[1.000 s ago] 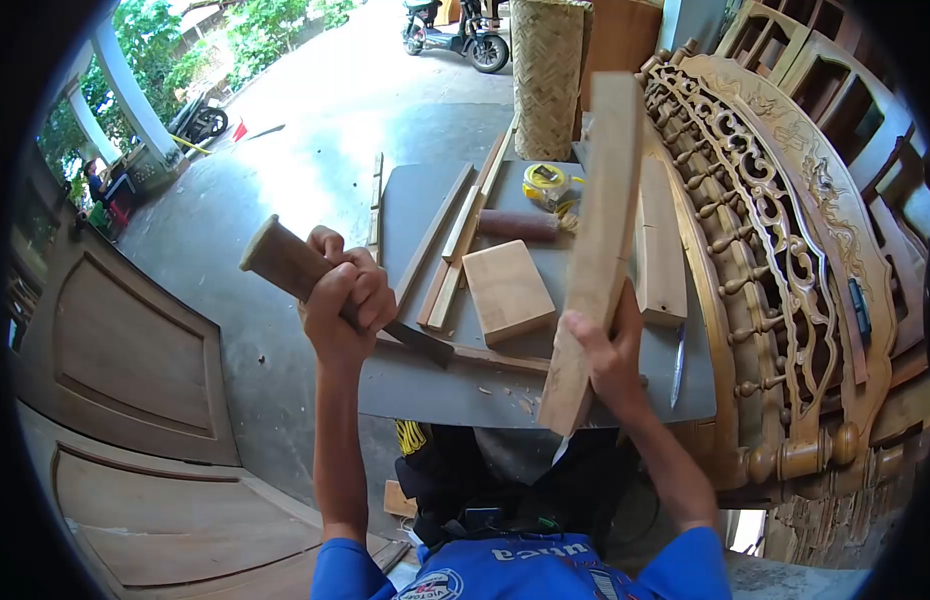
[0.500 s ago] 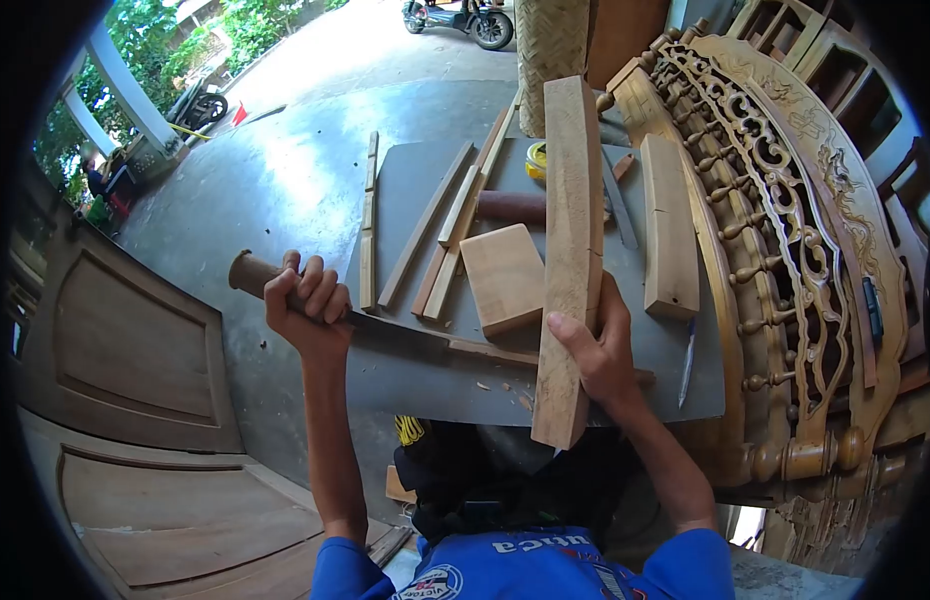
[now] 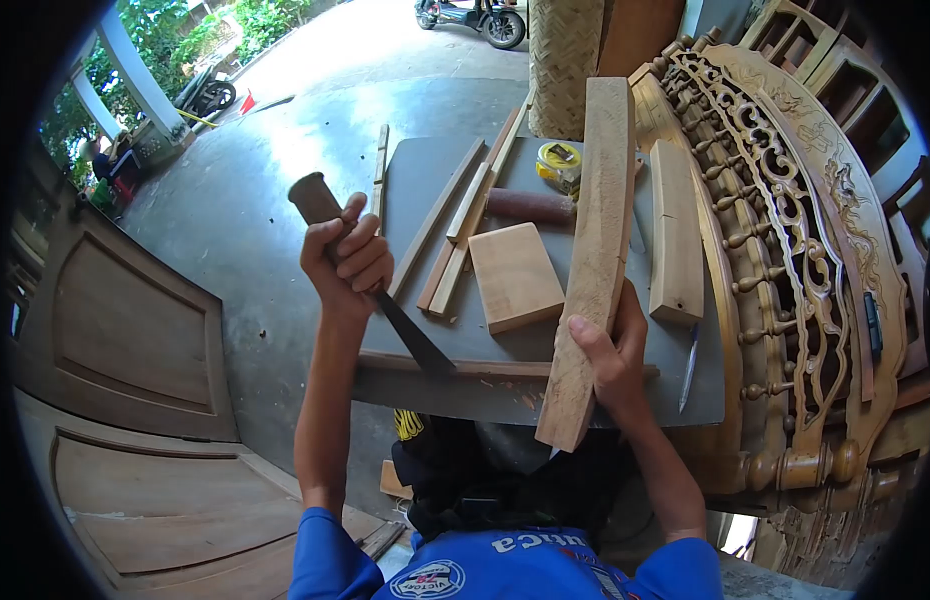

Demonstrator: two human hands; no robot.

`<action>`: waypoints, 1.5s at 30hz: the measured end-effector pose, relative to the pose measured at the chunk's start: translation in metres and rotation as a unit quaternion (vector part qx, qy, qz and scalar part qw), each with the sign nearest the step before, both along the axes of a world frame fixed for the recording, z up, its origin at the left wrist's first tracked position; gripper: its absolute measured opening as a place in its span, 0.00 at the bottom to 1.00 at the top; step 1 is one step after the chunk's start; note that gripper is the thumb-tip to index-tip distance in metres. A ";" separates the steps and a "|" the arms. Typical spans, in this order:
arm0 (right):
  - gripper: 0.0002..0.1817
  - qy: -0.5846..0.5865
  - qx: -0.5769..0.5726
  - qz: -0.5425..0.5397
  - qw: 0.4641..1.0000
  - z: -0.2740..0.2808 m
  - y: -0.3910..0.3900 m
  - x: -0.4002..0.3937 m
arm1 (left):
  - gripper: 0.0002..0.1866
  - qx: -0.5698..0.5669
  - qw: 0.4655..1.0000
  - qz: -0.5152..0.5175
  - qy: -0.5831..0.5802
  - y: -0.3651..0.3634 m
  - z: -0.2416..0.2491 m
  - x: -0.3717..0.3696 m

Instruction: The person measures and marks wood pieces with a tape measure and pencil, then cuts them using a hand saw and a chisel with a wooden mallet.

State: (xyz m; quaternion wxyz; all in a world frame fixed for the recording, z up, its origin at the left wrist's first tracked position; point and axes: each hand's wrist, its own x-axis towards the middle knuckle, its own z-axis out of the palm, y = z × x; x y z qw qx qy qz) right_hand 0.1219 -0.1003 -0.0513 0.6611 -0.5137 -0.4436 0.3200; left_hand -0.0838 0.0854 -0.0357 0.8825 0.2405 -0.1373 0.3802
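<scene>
My left hand is closed around the wooden handle of a chisel, whose dark, wide blade slants down to the right over the table's front part. With my right hand I grip a long, thick piece of wood near its lower end. It stands steeply in view, and its lower end reaches past the table edge. Under the chisel tip lies a long thin wooden strip, with small shavings close by. A squarish wooden block rests between my hands.
On the grey table are several narrow strips, a brown cylinder, a yellow tape measure, a pen and another wood piece. Carved furniture stands right; panelled doors lie left.
My left hand has moved right and slightly up, turning the chisel so its blade points more steeply downward. The thick wood has tilted and shifted right, uncovering more of the tape measure.
</scene>
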 end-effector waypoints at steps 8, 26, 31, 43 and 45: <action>0.24 -0.007 0.006 -0.039 0.999 -0.003 -0.005 0.001 | 0.08 0.076 0.997 0.025 0.009 -0.008 0.024 -0.002; 0.24 0.012 0.003 -0.050 0.999 -0.001 -0.004 -0.003 | 0.08 0.115 0.934 0.299 0.161 -0.072 0.040 -0.018; 0.23 -0.004 0.032 -0.078 0.996 -0.005 -0.002 -0.004 | 0.10 0.136 0.930 0.305 0.152 -0.076 0.039 -0.017; 0.23 0.006 0.030 -0.083 0.996 -0.006 -0.002 -0.005 | 0.06 0.131 0.896 0.380 0.188 -0.085 0.040 -0.011; 0.23 0.003 0.029 -0.086 0.996 -0.005 -0.001 -0.005 | 0.05 0.072 0.887 0.414 0.191 -0.086 0.038 -0.013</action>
